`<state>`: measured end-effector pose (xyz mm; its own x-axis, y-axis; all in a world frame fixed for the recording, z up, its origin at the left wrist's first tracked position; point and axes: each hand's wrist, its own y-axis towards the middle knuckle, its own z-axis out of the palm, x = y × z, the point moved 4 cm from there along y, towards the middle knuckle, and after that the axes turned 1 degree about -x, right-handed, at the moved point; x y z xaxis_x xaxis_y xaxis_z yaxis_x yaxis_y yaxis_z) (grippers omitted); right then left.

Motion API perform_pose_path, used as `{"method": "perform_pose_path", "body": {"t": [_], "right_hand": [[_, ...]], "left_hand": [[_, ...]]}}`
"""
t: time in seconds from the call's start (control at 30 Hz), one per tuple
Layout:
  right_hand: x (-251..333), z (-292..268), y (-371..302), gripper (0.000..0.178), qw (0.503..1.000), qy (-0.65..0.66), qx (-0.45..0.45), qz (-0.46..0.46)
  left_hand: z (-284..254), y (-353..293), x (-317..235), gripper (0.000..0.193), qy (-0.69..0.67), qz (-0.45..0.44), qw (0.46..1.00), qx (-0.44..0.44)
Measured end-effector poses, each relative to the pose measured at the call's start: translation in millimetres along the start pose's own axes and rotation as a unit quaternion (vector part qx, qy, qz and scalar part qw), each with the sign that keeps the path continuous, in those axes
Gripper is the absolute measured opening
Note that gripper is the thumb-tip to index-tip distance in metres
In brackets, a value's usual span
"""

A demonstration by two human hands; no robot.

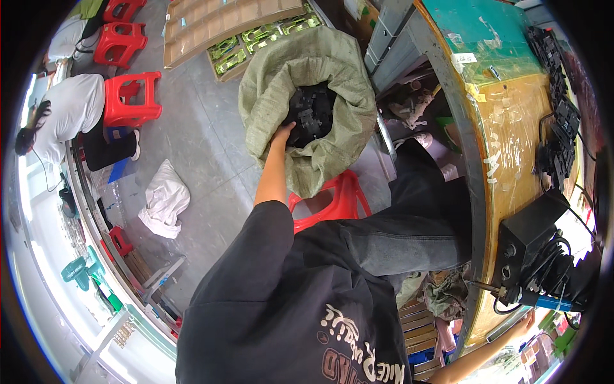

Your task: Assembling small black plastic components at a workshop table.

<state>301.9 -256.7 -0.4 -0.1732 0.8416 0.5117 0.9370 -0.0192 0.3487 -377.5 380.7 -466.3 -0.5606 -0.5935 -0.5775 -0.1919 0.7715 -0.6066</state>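
Observation:
My left hand (pixel 284 132) reaches into the mouth of a green woven sack (pixel 265 96) with a thickly rolled rim. Inside lie many small black plastic parts (pixel 312 112). The thumb shows at the inner edge of the sack, but the other fingers are hidden, so whether they grip a part is unclear. Far off at the lower right, my right hand (pixel 527 321) rests by the edge of the workbench (pixel 511 134). It is small and distorted near the rim of the picture, and its fingers cannot be made out.
A red stool (pixel 348 195) stands by the sack. Beyond are cardboard trays (pixel 230 22) and green parts (pixel 262 38). A white bag (pixel 165 198) lies on the floor. The bench bears a black box (pixel 527 233), a blue-handled soldering iron (pixel 543 301) and black parts (pixel 563 128). Seated people (pixel 83 109) work left.

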Motion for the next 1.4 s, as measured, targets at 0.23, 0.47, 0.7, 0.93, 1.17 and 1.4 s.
{"method": "perform_pose_path", "body": {"t": [0.23,0.47,0.7,0.93,1.17,1.4], "right_hand": [[3,-1,0,0.023,1.0,-0.021,0.016,-0.014],[-3,-1,4,0.022,0.999,0.014,0.028,0.011],[8,6,-1,0.022,0.999,0.015,0.028,-0.001],[5,1,-2,0.025,1.0,-0.006,0.024,0.002],[11,5,1,0.025,0.994,-0.072,0.018,-0.078],[20,-1,-8,0.026,0.996,-0.092,0.017,-0.006]], "left_hand": [[24,2,21,0.078,-0.048,-0.048,0.99,-0.123],[31,-14,23,0.052,-0.248,-0.206,0.947,0.01],[22,-6,18,0.098,-0.122,-0.183,0.974,0.056],[18,-27,-27,0.123,0.264,-0.015,0.963,0.055],[28,1,-4,0.13,0.104,0.043,0.993,0.038],[56,-42,-15,0.117,0.008,-0.044,0.998,-0.047]]}}
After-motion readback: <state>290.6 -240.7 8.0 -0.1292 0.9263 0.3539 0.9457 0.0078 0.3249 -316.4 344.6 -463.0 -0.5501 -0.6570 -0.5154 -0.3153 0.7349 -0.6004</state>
